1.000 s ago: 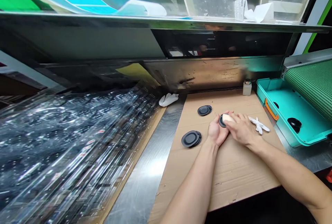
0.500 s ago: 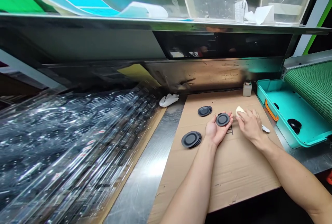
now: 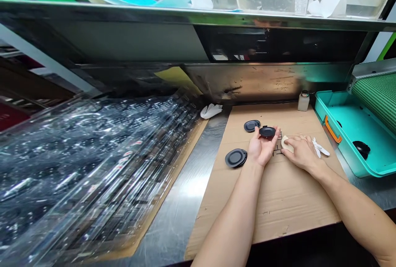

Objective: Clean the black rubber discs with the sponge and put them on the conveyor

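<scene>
My left hand [image 3: 260,148] is raised over the cardboard sheet [image 3: 262,201], fingers closed on the edges of a round black plastic lid [image 3: 267,131] with a small tab. The lid is tilted, so its face shows only at a slant. Just to the right, my right hand [image 3: 301,151] grips a cream-coloured round pad [image 3: 287,144] low over the cardboard. A small stack of black lids [image 3: 236,158] lies left of my left wrist, and further back are more black lids [image 3: 252,125]. White strips [image 3: 320,147] lie beyond my right hand.
A turquoise bin [image 3: 383,135] with an orange latch holds black round parts at right, beside a green conveyor belt [image 3: 379,94]. A small bottle [image 3: 303,101] stands at the back. Clear plastic trays [image 3: 93,168] fill the left. Crumpled white tissue [image 3: 210,111] lies near them.
My left hand has tipped the black lid from facing me to a slant. My right hand has lowered the pad toward the cardboard. The whole view has shifted slightly.
</scene>
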